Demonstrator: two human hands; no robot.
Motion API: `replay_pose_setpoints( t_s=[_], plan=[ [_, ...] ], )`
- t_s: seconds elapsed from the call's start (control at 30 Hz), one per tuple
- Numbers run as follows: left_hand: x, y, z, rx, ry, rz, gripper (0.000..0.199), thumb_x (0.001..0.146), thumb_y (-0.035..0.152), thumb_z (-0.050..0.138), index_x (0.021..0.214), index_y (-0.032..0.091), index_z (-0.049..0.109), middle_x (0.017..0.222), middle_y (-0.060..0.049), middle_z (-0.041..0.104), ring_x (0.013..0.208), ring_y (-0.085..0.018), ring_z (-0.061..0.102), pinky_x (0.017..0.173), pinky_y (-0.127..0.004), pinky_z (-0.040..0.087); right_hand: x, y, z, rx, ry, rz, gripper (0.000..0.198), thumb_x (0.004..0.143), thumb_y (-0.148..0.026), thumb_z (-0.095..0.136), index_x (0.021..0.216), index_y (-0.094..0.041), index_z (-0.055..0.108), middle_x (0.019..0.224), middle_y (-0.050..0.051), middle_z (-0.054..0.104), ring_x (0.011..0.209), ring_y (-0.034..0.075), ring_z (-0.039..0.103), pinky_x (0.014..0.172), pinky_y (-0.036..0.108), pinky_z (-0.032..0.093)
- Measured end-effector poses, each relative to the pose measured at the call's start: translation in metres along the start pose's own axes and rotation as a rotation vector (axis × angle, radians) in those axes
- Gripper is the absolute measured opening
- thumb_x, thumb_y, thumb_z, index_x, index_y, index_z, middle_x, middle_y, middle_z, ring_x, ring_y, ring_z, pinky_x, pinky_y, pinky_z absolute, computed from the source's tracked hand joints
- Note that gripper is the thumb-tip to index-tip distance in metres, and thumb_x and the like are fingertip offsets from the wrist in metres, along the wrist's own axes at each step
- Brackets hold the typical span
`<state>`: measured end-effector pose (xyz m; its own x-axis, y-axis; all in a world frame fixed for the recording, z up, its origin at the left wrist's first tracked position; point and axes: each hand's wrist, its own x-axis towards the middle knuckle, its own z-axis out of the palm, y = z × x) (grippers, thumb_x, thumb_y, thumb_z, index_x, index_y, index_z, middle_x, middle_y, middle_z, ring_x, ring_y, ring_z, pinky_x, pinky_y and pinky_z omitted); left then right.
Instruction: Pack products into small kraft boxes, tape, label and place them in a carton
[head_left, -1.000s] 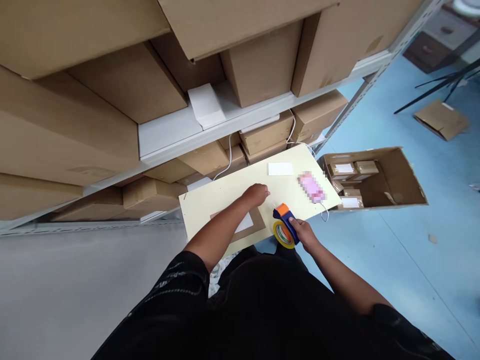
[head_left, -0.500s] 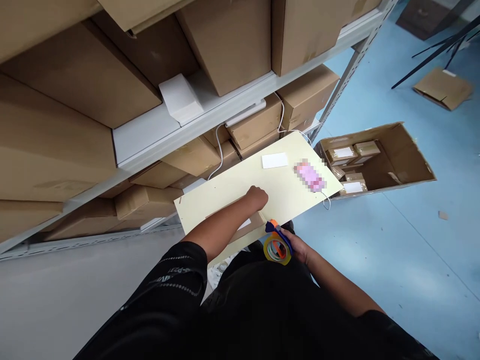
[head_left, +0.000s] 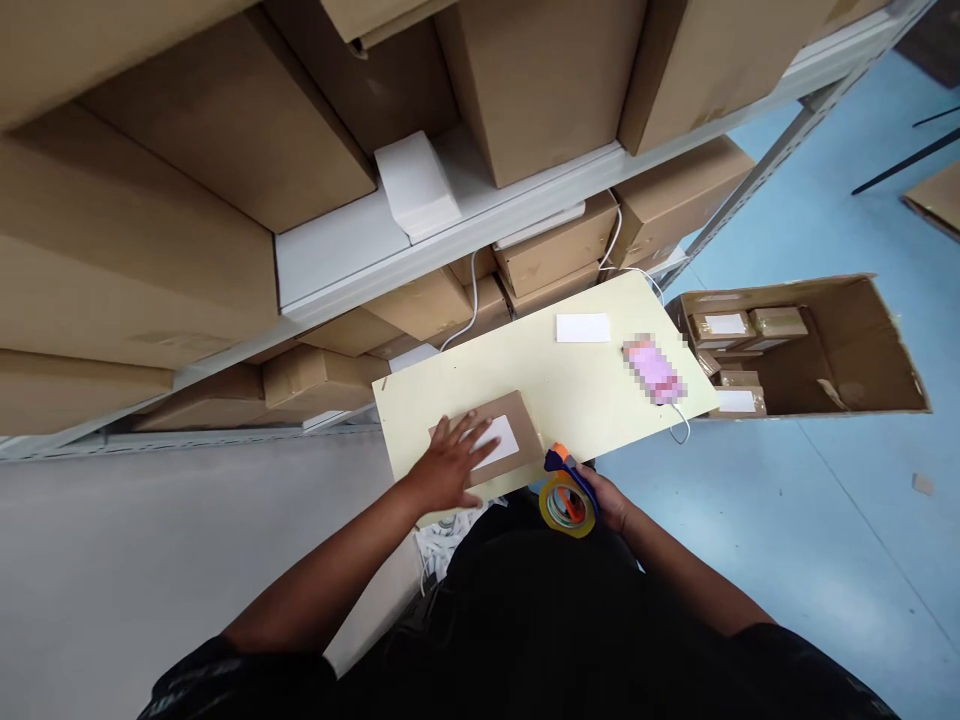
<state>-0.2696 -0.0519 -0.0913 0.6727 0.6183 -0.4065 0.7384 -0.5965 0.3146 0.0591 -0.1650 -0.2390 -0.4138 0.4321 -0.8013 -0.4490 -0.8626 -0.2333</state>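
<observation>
Flat on the pale yellow tabletop [head_left: 600,400] lies a small cardboard box [head_left: 531,435] with a white label [head_left: 502,440] on its upper face. My left hand [head_left: 446,468] rests over the box's left part with its fingers spread, covering some of the label. In my right hand [head_left: 606,498] is a tape dispenser [head_left: 570,495], blue and orange with a roll of yellowish clear tape. The dispenser is just off the near edge of the table, close to the box's right corner.
White paper slips [head_left: 583,328] and a blurred pink device [head_left: 654,370] with a white cable lie on the tabletop. An open carton [head_left: 855,340] holding several small boxes stands at the right. Shelving [head_left: 337,255] with large cartons runs along the far side.
My left hand has drawn back leftward and opened from a closed shape onto the box, whose label now shows. My right hand still holds the tape dispenser. The view has shifted left.
</observation>
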Motion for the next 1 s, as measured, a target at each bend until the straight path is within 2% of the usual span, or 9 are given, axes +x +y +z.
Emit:
replay_pose_setpoints(
  t_s=[0.1, 0.2, 0.33, 0.47, 0.57, 0.67, 0.77, 0.87, 1.0],
  plan=[
    [-0.017, -0.002, 0.028, 0.021, -0.033, -0.074, 0.095, 0.079, 0.043, 0.079, 0.163, 0.037, 0.034, 0.172, -0.007, 0.026, 0.16, -0.04, 0.012, 0.125, -0.067, -0.005, -0.002, -0.006, 0.003, -0.018, -0.016, 0.05, 0.051, 0.093, -0.06, 0.063, 0.112, -0.014, 0.073, 0.109, 0.016, 0.08, 0.105, 0.032, 0.076, 0.107, 0.049, 0.053],
    [0.001, 0.002, 0.041, 0.009, 0.077, -0.204, 0.079, 0.089, 0.042, 0.068, 0.161, 0.036, 0.038, 0.17, -0.007, 0.031, 0.16, -0.038, 0.014, 0.126, -0.065, -0.006, 0.004, -0.024, 0.013, -0.018, -0.014, 0.044, 0.05, 0.094, -0.059, 0.06, 0.112, -0.015, 0.073, 0.111, 0.015, 0.08, 0.107, 0.03, 0.076, 0.108, 0.047, 0.053],
    [0.038, 0.025, 0.045, -0.043, 0.256, -0.43, 0.078, 0.093, 0.047, 0.062, 0.163, 0.029, 0.035, 0.171, -0.012, 0.028, 0.16, -0.04, 0.015, 0.126, -0.066, -0.001, 0.025, -0.075, 0.033, -0.035, 0.003, 0.0, 0.049, 0.096, -0.061, 0.052, 0.11, -0.018, 0.073, 0.111, 0.012, 0.08, 0.107, 0.029, 0.075, 0.105, 0.046, 0.055],
    [0.067, 0.045, 0.035, -0.097, 0.319, -0.621, 0.079, 0.095, 0.056, 0.055, 0.163, 0.023, 0.034, 0.17, -0.018, 0.028, 0.157, -0.045, 0.017, 0.122, -0.07, 0.009, 0.049, -0.13, 0.049, -0.126, -0.006, -0.049, 0.051, 0.095, -0.063, 0.05, 0.108, -0.02, 0.072, 0.11, 0.012, 0.08, 0.107, 0.028, 0.075, 0.102, 0.045, 0.057],
    [0.089, 0.031, 0.008, -0.142, 0.374, -0.576, 0.069, 0.098, 0.058, 0.048, 0.154, 0.018, 0.049, 0.162, -0.02, 0.042, 0.151, -0.045, 0.031, 0.121, -0.063, 0.022, 0.06, -0.151, 0.053, -0.174, -0.026, -0.058, 0.052, 0.095, -0.065, 0.049, 0.106, -0.02, 0.072, 0.109, 0.012, 0.08, 0.106, 0.028, 0.075, 0.101, 0.045, 0.058],
    [0.122, -0.008, -0.03, -0.153, 0.385, -0.362, 0.059, 0.098, 0.054, 0.05, 0.148, 0.023, 0.055, 0.158, -0.014, 0.048, 0.15, -0.037, 0.035, 0.124, -0.052, 0.02, 0.062, -0.154, 0.055, -0.152, -0.025, -0.041, 0.051, 0.095, -0.064, 0.049, 0.105, -0.02, 0.072, 0.108, 0.012, 0.08, 0.107, 0.028, 0.075, 0.101, 0.046, 0.057],
    [0.161, -0.047, -0.057, -0.17, 0.177, -0.188, 0.051, 0.091, 0.056, 0.062, 0.13, 0.025, 0.067, 0.143, -0.012, 0.062, 0.14, -0.034, 0.046, 0.118, -0.045, 0.029, 0.059, -0.149, 0.058, -0.099, -0.023, -0.031, 0.051, 0.096, -0.063, 0.048, 0.108, -0.02, 0.071, 0.109, 0.011, 0.08, 0.109, 0.028, 0.074, 0.103, 0.045, 0.056],
    [0.187, -0.068, -0.062, -0.185, 0.037, -0.216, 0.048, 0.084, 0.067, 0.065, 0.103, 0.024, 0.074, 0.118, -0.012, 0.072, 0.127, -0.032, 0.054, 0.106, -0.037, 0.039, 0.058, -0.147, 0.061, -0.053, -0.029, -0.011, 0.052, 0.097, -0.064, 0.046, 0.109, -0.02, 0.072, 0.11, 0.011, 0.079, 0.112, 0.028, 0.073, 0.103, 0.045, 0.057],
    [0.187, -0.071, -0.05, -0.183, 0.108, -0.353, 0.056, 0.081, 0.077, 0.063, 0.093, 0.024, 0.072, 0.109, -0.01, 0.072, 0.12, -0.032, 0.056, 0.097, -0.034, 0.043, 0.065, -0.158, 0.062, -0.01, -0.022, 0.02, 0.051, 0.097, -0.062, 0.048, 0.111, -0.02, 0.072, 0.11, 0.011, 0.079, 0.112, 0.028, 0.073, 0.103, 0.044, 0.056]
  ],
)
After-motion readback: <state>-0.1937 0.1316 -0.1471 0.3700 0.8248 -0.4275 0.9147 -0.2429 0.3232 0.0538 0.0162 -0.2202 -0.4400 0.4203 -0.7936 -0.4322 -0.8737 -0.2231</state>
